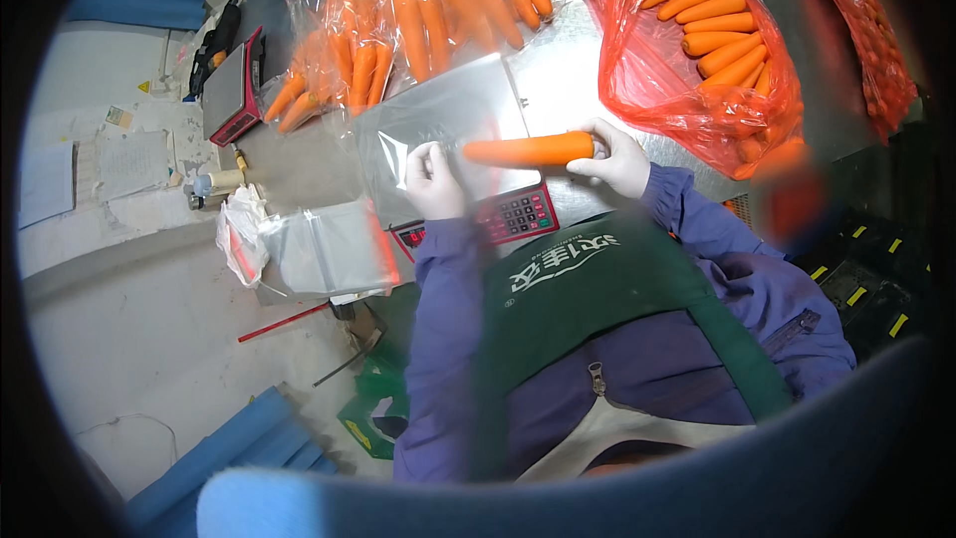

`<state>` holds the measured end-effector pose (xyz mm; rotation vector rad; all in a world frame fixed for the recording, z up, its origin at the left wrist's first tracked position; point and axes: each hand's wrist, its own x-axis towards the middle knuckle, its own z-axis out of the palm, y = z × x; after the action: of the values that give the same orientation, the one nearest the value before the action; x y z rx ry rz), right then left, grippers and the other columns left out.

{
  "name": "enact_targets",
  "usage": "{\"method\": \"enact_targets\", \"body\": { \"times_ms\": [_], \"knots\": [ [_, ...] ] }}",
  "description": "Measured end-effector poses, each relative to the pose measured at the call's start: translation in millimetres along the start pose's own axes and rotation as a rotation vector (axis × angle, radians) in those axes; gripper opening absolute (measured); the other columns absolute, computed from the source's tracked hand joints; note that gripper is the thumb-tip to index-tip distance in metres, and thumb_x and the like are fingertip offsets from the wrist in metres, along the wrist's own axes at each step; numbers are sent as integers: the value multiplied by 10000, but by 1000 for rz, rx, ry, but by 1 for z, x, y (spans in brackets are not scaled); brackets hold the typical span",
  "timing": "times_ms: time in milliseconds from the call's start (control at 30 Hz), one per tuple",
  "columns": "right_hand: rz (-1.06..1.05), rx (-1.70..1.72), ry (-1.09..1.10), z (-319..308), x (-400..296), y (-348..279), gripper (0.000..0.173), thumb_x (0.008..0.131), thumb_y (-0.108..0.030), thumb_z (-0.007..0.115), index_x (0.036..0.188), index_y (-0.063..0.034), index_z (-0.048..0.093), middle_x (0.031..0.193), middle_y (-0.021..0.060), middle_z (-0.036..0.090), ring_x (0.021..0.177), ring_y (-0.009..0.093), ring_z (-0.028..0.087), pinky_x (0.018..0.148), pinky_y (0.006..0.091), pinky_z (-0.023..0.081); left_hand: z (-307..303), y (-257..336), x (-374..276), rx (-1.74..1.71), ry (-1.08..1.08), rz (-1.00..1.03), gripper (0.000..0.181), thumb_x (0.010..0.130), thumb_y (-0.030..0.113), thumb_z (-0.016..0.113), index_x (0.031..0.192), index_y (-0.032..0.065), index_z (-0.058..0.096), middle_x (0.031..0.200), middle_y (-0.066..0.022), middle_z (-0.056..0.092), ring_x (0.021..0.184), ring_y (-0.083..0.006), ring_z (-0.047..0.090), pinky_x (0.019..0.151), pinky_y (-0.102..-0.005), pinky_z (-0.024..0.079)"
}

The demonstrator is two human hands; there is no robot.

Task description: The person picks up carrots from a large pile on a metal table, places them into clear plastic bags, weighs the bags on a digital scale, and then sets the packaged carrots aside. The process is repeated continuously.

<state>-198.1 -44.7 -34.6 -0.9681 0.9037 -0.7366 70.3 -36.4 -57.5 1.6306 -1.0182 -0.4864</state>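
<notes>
My right hand [618, 158], in a white glove, grips a carrot [526, 149] by its thick end. The carrot's narrow tip points toward my left hand [435, 181], also gloved, whose thumb and fingers are pinched together on a clear plastic bag [388, 108]. That bag lies flat across the pan of a red digital scale [517, 215], whose keypad and part of a lit display show beneath my hands. The carrot is above the bag, outside it as far as I can see.
Clear bags of carrots [358, 52] lie beyond the scale. An open red plastic sack of carrots [624, 67] stands to the right, with a red mesh sack [870, 45] farther right. A stack of flat clear bags [321, 250] and a second scale [230, 93] sit leftward.
</notes>
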Motion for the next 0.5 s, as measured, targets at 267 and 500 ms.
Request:
{"method": "enact_targets", "body": {
  "times_ms": [267,500],
  "knots": [
    [-465,-252,139,49,27,25,411,707,-23,675,1092,-37,531,961,112,577,704,159,581,692,266,474,43,87,-43,110,-259,90,87,867,68,565,893,-2,609,680,4,563,566,-40,444,526,-215,396],
    [-539,-562,-125,3,45,5,318,799,-86,610,1115,-115,595,1060,87,615,853,185,614,760,281,480,26,59,-23,-3,-176,9,105,883,101,566,890,0,595,762,16,549,665,-40,463,599,-185,379]
  ]
}}
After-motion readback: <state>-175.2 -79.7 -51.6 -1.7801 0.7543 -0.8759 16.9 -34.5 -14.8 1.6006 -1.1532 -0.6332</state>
